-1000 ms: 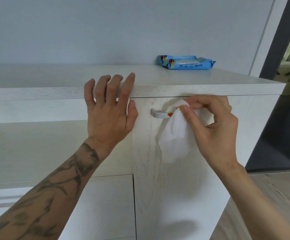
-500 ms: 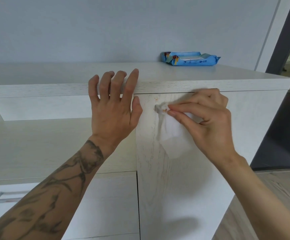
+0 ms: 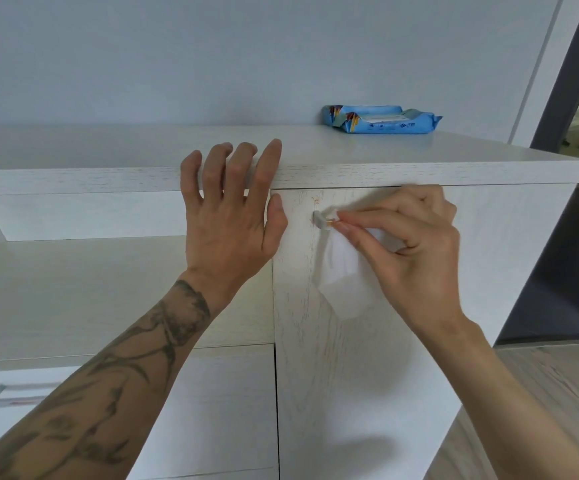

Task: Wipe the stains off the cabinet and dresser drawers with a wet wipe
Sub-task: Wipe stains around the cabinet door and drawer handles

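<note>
Now pinching the wet wipe (image 3: 345, 271) at the door handle (image 3: 321, 220)'s left end, having slid leftward across its orange stain (image 3: 330, 222); left hand (image 3: 229, 220) flat, unclenched.

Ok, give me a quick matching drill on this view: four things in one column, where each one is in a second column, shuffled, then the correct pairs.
Things:
1. left hand
2. wet wipe
3. blue wipes pack
4. drawer handle

Places:
A. lying on the cabinet top, far right, near the wall
B. pinched in the right hand against the door handle
C. low at the left edge, on a drawer front
D. flat on the cabinet front, fingers hooked over the top edge

Pairs: 1-D, 2-B, 3-A, 4-C
</note>
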{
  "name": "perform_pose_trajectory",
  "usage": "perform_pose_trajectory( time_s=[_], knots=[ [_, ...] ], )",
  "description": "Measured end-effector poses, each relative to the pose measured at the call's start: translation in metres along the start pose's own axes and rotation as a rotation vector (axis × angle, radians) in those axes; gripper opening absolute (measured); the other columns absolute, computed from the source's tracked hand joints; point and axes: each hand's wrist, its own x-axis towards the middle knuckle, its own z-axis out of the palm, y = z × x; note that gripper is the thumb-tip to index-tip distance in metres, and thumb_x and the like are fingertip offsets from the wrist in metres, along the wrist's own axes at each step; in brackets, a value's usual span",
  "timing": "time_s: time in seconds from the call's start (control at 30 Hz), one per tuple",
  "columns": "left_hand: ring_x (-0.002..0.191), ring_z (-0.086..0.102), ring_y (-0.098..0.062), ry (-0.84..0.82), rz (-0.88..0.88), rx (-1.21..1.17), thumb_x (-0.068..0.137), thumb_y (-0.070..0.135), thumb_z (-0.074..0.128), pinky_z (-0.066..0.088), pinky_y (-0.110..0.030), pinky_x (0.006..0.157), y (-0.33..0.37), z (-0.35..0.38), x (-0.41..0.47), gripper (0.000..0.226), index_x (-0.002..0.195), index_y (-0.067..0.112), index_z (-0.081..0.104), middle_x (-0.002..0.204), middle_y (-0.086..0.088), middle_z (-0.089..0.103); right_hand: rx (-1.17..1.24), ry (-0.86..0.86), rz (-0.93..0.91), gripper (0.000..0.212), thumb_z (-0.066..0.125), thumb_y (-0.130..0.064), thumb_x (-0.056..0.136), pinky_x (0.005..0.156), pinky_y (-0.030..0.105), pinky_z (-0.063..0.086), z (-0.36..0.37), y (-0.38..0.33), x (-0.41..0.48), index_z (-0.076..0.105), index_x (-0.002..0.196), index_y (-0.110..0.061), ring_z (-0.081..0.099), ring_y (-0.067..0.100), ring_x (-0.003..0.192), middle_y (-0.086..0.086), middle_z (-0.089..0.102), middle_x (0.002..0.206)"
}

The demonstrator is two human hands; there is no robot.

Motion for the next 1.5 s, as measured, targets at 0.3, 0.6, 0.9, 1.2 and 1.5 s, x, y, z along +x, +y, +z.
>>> perform_pose_trajectory(
  time_s=[0.3,0.6,0.9,1.2,1.5],
  knots=[
    [0.131,0.04,-0.033,0.01,0.0,0.007,0.104,0.035,0.032,0.023,-0.056,0.119,0.0,0.001,0.0,0.053,0.153,0.015,0.04,0.137,-0.014,0.054,-0.044,0.024,0.003,0.009,0.081,-0.029,0.094,0.094,0.059,0.041,-0.006,0.0,-0.004,0.081,0.102,-0.029,0.055,0.013,0.107,-0.017,0.072,0.102],
    [0.13,0.04,-0.033,0.007,0.002,0.01,0.104,0.035,0.029,0.023,-0.056,0.118,0.0,0.0,0.0,0.053,0.152,0.015,0.041,0.136,-0.015,0.056,-0.059,0.035,-0.041,0.007,0.081,-0.029,0.095,0.09,0.057,0.044,0.007,-0.006,-0.001,0.083,0.1,-0.024,0.05,0.012,0.107,-0.013,0.072,0.097],
    [0.13,0.04,-0.033,0.009,-0.001,0.014,0.104,0.035,0.031,0.024,-0.057,0.118,0.001,-0.001,0.001,0.052,0.151,0.015,0.041,0.136,-0.016,0.057,-0.067,0.072,0.004,0.003,0.082,-0.026,0.093,0.093,0.039,0.036,0.019,-0.014,-0.003,0.083,0.096,-0.025,0.049,0.008,0.104,-0.011,0.07,0.09],
    [0.131,0.039,-0.033,0.0,-0.004,0.006,0.105,0.036,0.029,0.023,-0.057,0.119,-0.001,0.0,0.001,0.052,0.152,0.016,0.04,0.137,-0.014,0.054,-0.076,0.074,-0.001,0.008,0.08,-0.026,0.096,0.087,0.058,0.046,-0.001,-0.001,-0.01,0.08,0.104,-0.029,0.053,0.015,0.104,-0.018,0.068,0.097],
    [0.131,0.039,-0.033,0.012,0.008,0.005,0.106,0.038,0.026,0.018,-0.053,0.12,0.0,0.001,0.001,0.053,0.151,0.015,0.04,0.137,-0.013,0.052,-0.125,0.105,0.026,0.015,0.068,-0.008,0.103,0.097,0.052,0.05,-0.021,0.005,-0.012,0.077,0.113,-0.015,0.067,0.021,0.109,-0.005,0.073,0.112]
  ],
)
